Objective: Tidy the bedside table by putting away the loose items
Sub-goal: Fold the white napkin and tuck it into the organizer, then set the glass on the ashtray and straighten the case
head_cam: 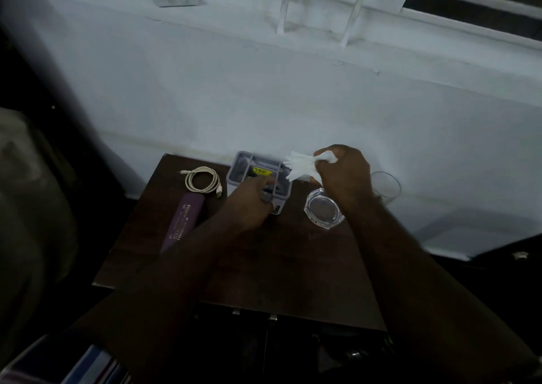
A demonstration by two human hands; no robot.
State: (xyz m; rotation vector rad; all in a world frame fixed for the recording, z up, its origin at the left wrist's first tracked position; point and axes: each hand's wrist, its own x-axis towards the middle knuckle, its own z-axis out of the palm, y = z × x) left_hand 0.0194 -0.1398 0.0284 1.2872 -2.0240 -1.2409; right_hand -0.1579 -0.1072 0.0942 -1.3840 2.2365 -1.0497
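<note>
A grey plastic organizer [242,164] with a yellow sticker stands at the back of the dark wooden bedside table [264,266]. My left hand [249,204] grips its near rim and divider. My right hand [343,175] holds a crumpled white tissue [299,165] just above the organizer's right end. A coiled white cable [203,179] lies left of the organizer. In front of the cable lies a purple case [181,222] with white lettering.
A clear glass ashtray [324,209] sits to the right of the organizer, under my right forearm. A drinking glass [387,187] stands behind it at the table's right edge. A white wall runs directly behind the table. Dark floor lies to both sides.
</note>
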